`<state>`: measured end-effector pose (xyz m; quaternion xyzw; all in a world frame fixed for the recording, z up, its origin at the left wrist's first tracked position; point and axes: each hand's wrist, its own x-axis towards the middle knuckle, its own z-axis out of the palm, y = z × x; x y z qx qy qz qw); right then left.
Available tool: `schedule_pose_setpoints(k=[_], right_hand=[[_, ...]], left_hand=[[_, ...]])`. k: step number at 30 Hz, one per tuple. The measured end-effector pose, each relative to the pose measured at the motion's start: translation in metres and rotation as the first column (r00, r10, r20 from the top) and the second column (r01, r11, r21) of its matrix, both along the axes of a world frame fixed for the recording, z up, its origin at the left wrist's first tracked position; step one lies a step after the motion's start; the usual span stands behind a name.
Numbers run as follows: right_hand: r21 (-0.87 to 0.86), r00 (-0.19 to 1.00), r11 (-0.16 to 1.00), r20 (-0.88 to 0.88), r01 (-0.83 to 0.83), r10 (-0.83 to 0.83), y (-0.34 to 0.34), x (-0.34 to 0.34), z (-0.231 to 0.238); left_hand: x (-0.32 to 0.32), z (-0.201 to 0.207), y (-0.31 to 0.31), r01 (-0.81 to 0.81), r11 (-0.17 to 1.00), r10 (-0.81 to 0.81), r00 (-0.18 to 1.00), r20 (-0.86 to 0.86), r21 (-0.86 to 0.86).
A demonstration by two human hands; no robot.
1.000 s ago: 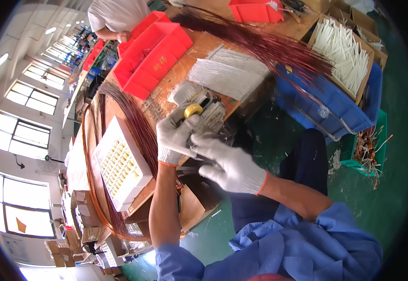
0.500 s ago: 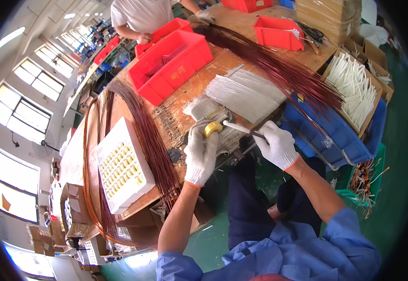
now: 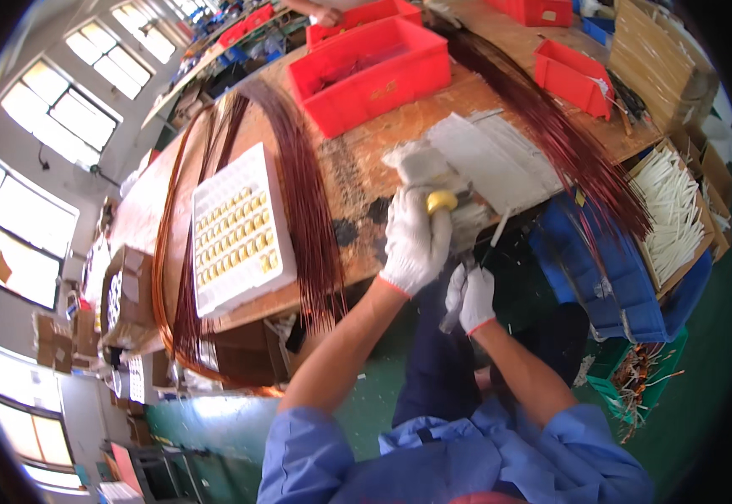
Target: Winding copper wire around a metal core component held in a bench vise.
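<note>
Tray (image 3: 248, 172): white, rows of yellow pieces (image 3: 233, 233) in it.
Wires (image 3: 303, 185): dark red, beside the tray.
Left hand (image 3: 415, 242): you grip the yellow ring (image 3: 442, 202) — it's near the white strips (image 3: 500, 160).
Right hand (image 3: 473, 301): your fist closes on a stick (image 3: 499, 228), pale tip up.
Blue bin (image 3: 642, 312): beyond your right hand.

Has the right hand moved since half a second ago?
Yes. Judged against the blue bin, the right hand has shifted left, away from it, leaving a visible gap between them.
</note>
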<state>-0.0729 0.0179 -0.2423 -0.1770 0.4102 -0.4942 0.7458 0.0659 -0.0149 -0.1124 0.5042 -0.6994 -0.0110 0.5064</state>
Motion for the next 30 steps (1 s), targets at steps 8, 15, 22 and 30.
schedule_pose_setpoints(k=[8,15,22,30], right_hand=[[-0.046,0.915,0.997,-0.397,0.063,-0.076,0.062,-0.131,-0.023],[0.155,0.927,0.985,-0.374,0.077,-0.014,0.164,-0.197,-0.101],[0.155,0.936,0.983,-0.349,0.097,-0.037,0.164,-0.196,-0.089],[0.139,0.872,0.988,-0.473,-0.064,0.123,0.155,-0.188,-0.074]], left_hand=[[0.091,0.015,0.013,-0.427,0.858,0.358,0.896,0.264,0.286],[0.215,-0.009,-0.020,-0.753,0.461,0.362,0.643,0.675,0.469],[0.219,0.000,-0.020,-0.717,0.423,0.532,0.692,0.489,0.554],[0.262,0.023,-0.021,-0.659,0.521,0.538,0.747,0.390,0.542]])
